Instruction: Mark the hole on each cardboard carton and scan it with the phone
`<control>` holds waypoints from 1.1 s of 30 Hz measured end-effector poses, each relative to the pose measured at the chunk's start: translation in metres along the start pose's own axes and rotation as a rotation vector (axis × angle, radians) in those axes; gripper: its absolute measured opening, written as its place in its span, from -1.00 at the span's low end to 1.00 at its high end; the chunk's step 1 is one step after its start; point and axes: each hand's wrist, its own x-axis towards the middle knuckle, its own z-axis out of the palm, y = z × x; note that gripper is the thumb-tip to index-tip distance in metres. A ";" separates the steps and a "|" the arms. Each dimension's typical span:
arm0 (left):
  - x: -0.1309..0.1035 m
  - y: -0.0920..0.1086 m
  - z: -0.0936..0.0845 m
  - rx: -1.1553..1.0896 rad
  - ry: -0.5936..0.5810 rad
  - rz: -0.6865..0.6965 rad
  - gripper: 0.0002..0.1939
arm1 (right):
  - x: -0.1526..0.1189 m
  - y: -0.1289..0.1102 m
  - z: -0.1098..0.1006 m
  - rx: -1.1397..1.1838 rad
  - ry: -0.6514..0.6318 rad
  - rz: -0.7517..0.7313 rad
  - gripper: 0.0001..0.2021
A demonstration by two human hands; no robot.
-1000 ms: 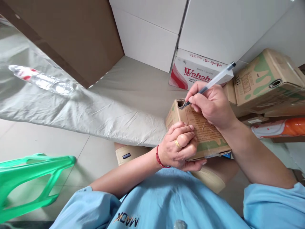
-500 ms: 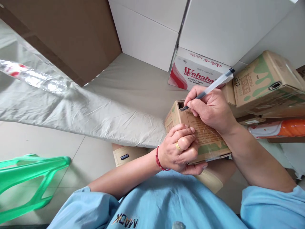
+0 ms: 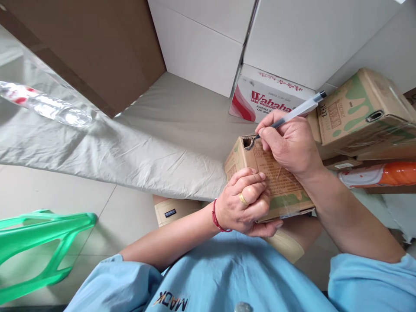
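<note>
A brown cardboard box (image 3: 282, 186) with green patches and printed text rests tilted at the edge of the grey covered surface, close to my body. My left hand (image 3: 245, 201), with a ring and a red cord at the wrist, grips the box's near left side. In my right hand (image 3: 289, 141) is a pen (image 3: 299, 109) with a clear barrel and dark end, held in a writing grip. Its tip points at the box's top face, just right of a dark-edged cut-out hole (image 3: 248, 143) at the corner. Whether the tip touches the cardboard is hard to see.
A Wahaba-lettered white and red carton (image 3: 260, 97) stands behind. Several brown boxes (image 3: 351, 108) are stacked at right, above an orange bottle (image 3: 390, 174). A clear plastic bottle (image 3: 48, 106) lies left on the grey cloth (image 3: 146, 160). A green stool (image 3: 48, 238) stands lower left.
My right hand has moved the pen slightly right and up, its tip shifting from the hole's near edge to its right side. My left hand and the box stay in place.
</note>
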 end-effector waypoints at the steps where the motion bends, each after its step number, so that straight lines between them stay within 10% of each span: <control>1: 0.000 0.000 0.000 -0.002 -0.001 -0.001 -0.68 | 0.000 0.000 0.000 0.006 0.002 0.003 -0.84; 17: -0.003 0.001 -0.001 -0.018 -0.012 -0.018 -0.69 | 0.003 -0.002 0.004 0.089 -0.130 0.010 -0.89; 24: -0.005 -0.001 -0.002 -0.035 -0.031 0.003 -0.68 | -0.001 -0.001 -0.008 0.195 0.159 -0.061 -0.87; 29: -0.001 -0.001 -0.003 -0.016 -0.032 0.012 -0.66 | -0.029 0.052 -0.052 0.179 0.526 -0.120 -0.86; 33: 0.000 -0.001 -0.002 0.009 -0.016 0.010 -0.64 | -0.079 0.128 -0.074 -0.299 0.189 0.211 -0.98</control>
